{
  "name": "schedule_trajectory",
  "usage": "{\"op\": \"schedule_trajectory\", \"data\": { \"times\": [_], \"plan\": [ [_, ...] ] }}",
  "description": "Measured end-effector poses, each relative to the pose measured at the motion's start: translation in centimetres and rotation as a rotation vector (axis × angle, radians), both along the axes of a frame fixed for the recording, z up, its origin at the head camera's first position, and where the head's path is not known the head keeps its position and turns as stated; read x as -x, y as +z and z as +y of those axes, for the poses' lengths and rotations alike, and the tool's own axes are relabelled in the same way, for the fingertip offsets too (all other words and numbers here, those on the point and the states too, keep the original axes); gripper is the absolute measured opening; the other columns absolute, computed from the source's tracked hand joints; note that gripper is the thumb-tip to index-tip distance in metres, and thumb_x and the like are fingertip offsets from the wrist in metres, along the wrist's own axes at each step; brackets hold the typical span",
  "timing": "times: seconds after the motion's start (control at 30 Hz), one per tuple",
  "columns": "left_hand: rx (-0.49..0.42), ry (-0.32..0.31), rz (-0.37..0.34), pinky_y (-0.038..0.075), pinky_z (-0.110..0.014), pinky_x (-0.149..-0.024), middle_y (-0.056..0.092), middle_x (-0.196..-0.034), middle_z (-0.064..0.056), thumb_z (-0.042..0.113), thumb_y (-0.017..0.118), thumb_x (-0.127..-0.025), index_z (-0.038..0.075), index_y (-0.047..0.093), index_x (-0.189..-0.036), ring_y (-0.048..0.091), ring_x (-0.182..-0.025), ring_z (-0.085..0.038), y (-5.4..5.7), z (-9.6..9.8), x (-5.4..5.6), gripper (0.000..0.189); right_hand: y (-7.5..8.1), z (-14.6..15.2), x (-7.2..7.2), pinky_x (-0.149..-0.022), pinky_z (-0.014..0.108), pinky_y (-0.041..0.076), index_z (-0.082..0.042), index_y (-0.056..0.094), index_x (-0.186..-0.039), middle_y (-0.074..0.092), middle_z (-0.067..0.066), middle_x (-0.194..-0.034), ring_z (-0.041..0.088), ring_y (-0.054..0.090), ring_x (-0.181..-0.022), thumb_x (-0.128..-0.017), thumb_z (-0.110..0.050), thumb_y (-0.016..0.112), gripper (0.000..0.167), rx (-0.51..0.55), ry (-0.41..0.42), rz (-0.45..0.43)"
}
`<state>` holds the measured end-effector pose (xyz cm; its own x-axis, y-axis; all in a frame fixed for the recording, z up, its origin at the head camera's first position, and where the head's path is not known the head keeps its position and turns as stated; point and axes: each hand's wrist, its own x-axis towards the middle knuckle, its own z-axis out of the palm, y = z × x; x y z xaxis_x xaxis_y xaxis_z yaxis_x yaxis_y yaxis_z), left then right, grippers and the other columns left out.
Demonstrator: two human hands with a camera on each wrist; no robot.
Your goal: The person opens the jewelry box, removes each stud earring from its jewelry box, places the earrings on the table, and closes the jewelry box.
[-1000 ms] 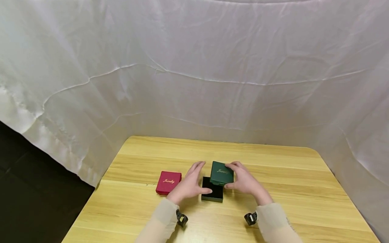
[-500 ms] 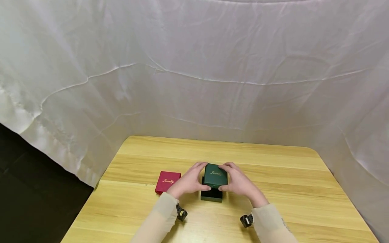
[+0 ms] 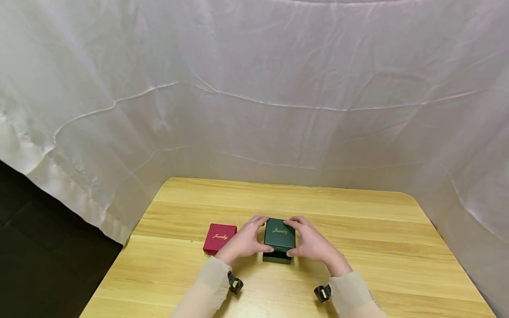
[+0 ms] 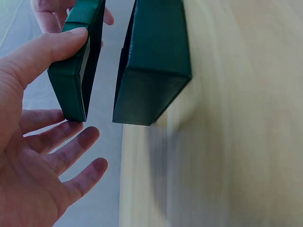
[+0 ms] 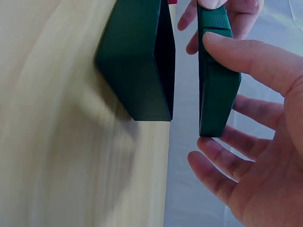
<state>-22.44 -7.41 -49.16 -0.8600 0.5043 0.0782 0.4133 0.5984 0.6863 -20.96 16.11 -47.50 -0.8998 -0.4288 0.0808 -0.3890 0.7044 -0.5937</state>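
Observation:
A green lid [image 3: 279,233] with gold "Jewelry" lettering is held level over its matching green box base [image 3: 276,257]. My left hand [image 3: 249,238] grips the lid's left side, thumb at the front edge and fingers toward the back. On the opposite side my right hand [image 3: 312,242] holds it the same way. Both wrist views show a gap between the lid [image 4: 78,61] and the base [image 5: 137,66], which sits on the table with its dark opening facing the lid. A red jewelry box [image 3: 219,237] with its lid on lies left of my left hand.
The wooden table [image 3: 358,229] has rounded far corners. A pale cloth curtain [image 3: 278,132] hangs behind and around it. A dark area [image 3: 47,247] lies beyond the table's left edge. Each wrist wears a small black camera.
One second ago only my right hand held the lid, tilted to the base's right. My left hand has since taken its left side, and the lid has moved left, leveled and come over the base.

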Motion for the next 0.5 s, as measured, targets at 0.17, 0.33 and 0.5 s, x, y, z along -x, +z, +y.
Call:
{"op": "schedule_trajectory", "data": {
  "times": [0.17,0.33,0.5],
  "plan": [
    [-0.014,0.001,-0.002,0.044,-0.046,-0.102,0.044,-0.144,-0.010,0.034,0.085,-0.076,0.002,0.042,-0.147,0.051,-0.122,-0.028,-0.3,-0.2,-0.5,0.089,-0.6,-0.1,-0.2,-0.098,0.054,0.044,-0.003,0.055,-0.137,0.047,0.014,-0.136,0.033,0.049,-0.120,-0.065,-0.015,0.092,0.082,0.024,0.008,0.014],
    [-0.003,0.011,0.006,0.043,-0.046,-0.102,0.045,-0.143,-0.008,0.035,0.085,-0.076,0.003,0.041,-0.147,0.051,-0.121,-0.026,-0.9,-0.4,-0.8,0.090,-1.1,-0.2,-0.4,-0.098,0.054,0.044,-0.003,0.055,-0.137,0.047,0.013,-0.137,0.033,0.049,-0.120,-0.065,-0.015,0.092,0.082,0.041,-0.001,-0.006],
    [-0.015,0.014,0.009,0.043,-0.047,-0.102,0.045,-0.144,-0.008,0.034,0.086,-0.076,0.003,0.042,-0.147,0.051,-0.122,-0.026,-1.5,-0.5,-1.1,0.089,-1.6,-0.3,-0.6,-0.098,0.052,0.044,-0.004,0.054,-0.138,0.045,0.012,-0.139,0.031,0.050,-0.121,-0.066,-0.015,0.092,0.082,0.053,-0.015,-0.036]
  ]
}}
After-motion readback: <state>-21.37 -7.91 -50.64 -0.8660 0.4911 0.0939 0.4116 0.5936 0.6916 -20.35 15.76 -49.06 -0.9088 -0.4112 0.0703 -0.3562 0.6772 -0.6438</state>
